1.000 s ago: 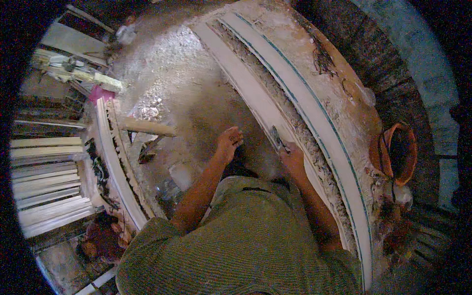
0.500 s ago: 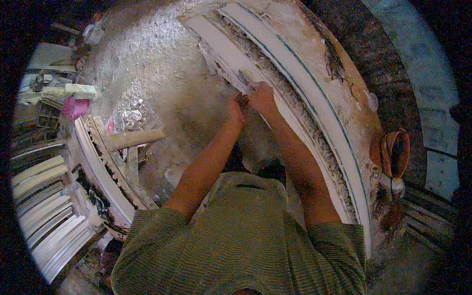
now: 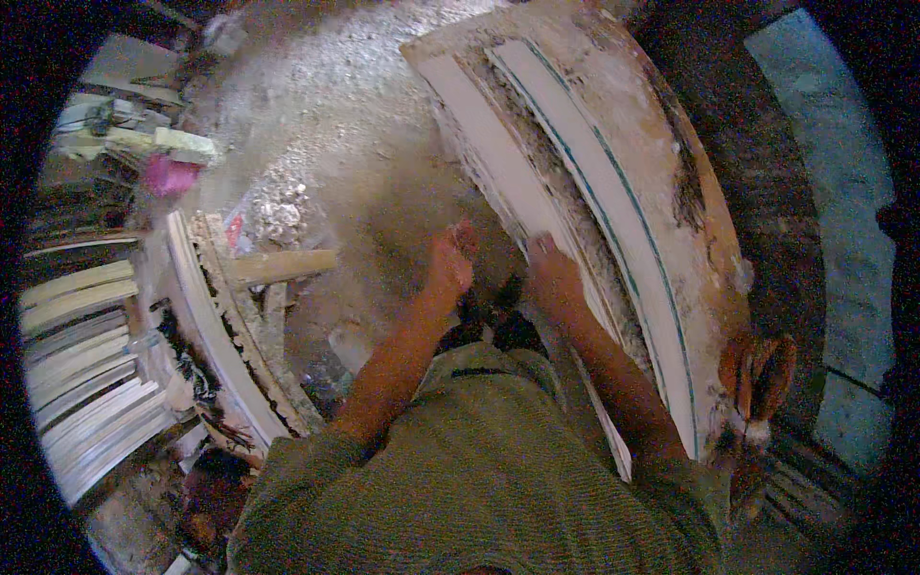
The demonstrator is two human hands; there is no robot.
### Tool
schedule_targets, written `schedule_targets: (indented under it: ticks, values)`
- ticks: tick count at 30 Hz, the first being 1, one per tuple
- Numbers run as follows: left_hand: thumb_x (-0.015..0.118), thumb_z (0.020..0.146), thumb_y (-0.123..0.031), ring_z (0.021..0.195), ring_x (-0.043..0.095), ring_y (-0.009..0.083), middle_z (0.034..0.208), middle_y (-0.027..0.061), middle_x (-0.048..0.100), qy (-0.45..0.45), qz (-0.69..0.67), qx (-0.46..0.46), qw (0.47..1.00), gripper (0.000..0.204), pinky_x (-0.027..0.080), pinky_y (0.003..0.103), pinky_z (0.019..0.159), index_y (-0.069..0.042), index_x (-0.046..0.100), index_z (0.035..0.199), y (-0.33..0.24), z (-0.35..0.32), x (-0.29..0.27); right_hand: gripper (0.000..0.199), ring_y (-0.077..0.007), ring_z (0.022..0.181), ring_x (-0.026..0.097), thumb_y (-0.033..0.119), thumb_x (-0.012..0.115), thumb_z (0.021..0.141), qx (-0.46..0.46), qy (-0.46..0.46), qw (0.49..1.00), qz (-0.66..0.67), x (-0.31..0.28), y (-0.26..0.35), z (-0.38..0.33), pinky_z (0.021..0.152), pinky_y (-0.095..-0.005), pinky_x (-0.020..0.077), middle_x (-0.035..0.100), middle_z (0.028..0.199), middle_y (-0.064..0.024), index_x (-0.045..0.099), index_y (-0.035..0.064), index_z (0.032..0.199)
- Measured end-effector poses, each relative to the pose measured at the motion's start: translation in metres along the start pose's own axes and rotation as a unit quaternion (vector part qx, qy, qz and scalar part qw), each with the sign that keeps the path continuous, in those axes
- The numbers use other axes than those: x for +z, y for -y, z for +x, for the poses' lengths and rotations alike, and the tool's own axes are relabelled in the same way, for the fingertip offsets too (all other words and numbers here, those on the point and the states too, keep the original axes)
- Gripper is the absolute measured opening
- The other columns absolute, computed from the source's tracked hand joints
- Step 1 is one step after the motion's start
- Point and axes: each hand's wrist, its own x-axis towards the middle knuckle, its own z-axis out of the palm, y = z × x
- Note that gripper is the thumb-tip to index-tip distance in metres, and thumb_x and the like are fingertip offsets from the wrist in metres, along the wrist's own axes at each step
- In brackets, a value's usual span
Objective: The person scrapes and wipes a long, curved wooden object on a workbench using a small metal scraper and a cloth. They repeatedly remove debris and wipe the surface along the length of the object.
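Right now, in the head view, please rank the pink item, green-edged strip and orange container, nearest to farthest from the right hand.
1. Green-edged strip, right of the right hand.
2. Orange container, farther right.
3. Pink item, far left.

From my remote seat I see a worn olive-green shirt (image 3: 479, 460) with fine crosswise ribbing, a dark narrow mark (image 3: 474, 371) near its hem, and short sleeves (image 3: 311, 470) above bare forearms (image 3: 395, 372).

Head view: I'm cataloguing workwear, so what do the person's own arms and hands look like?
Short, finely ridged olive-green sleeves leave both forearms bare. No glove shows on the left hand or right hand; graininess hides any finer detail.
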Motion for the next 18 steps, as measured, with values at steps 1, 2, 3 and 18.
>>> schedule_targets:
  ticks: [1, 2, 3, 18]
  values:
    - [0.050, 0.102, -0.040, 0.115, 0.061, 0.0238, 0.126, 0.0102, 0.066, -0.042, 0.038, 0.010, 0.998, 0.045, 0.044, 0.040, 0.104, -0.007, 0.060, 0.131, -0.009, 0.003, 0.007, 0.034, -0.0410, 0.090, 0.069, 0.006, 0.063, 0.081, 0.014, -0.018, 1.000, 0.016, 0.010, 0.009, 0.063, 0.076, -0.0486, 0.0572, 0.061, 0.121, -0.0223, 0.060, 0.0021, 0.114]
    - [0.050, 0.102, -0.040, 0.114, 0.062, 0.0237, 0.124, 0.0101, 0.066, -0.088, 0.073, 0.017, 0.993, 0.045, 0.044, 0.039, 0.103, -0.007, 0.060, 0.131, -0.018, 0.003, 0.014, 0.031, -0.0401, 0.089, 0.069, 0.007, 0.064, 0.080, 0.022, -0.029, 0.999, 0.026, 0.017, 0.019, 0.118, 0.075, -0.0486, 0.0570, 0.062, 0.119, -0.0210, 0.062, 0.0011, 0.110]
    - [0.050, 0.101, -0.040, 0.112, 0.062, 0.0236, 0.123, 0.0100, 0.067, -0.133, 0.109, 0.022, 0.985, 0.045, 0.044, 0.039, 0.103, -0.007, 0.060, 0.131, -0.028, 0.001, 0.021, 0.028, -0.0402, 0.090, 0.068, 0.009, 0.063, 0.082, 0.007, -0.066, 0.996, 0.056, 0.022, 0.023, 0.141, 0.077, -0.0494, 0.0567, 0.063, 0.117, -0.0215, 0.062, 0.0007, 0.108]
    - [0.059, 0.100, -0.034, 0.091, 0.061, 0.0206, 0.095, 0.0039, 0.066, -0.039, 0.039, -0.026, 0.998, 0.023, 0.050, 0.039, 0.086, -0.013, 0.065, 0.106, -0.111, 0.125, 0.086, 0.035, -0.0381, 0.101, 0.068, 0.027, 0.070, 0.093, 0.247, -0.084, 0.931, 0.255, 0.044, 0.021, 0.072, 0.089, -0.0420, 0.0538, 0.069, 0.109, -0.0225, 0.071, -0.0042, 0.109]
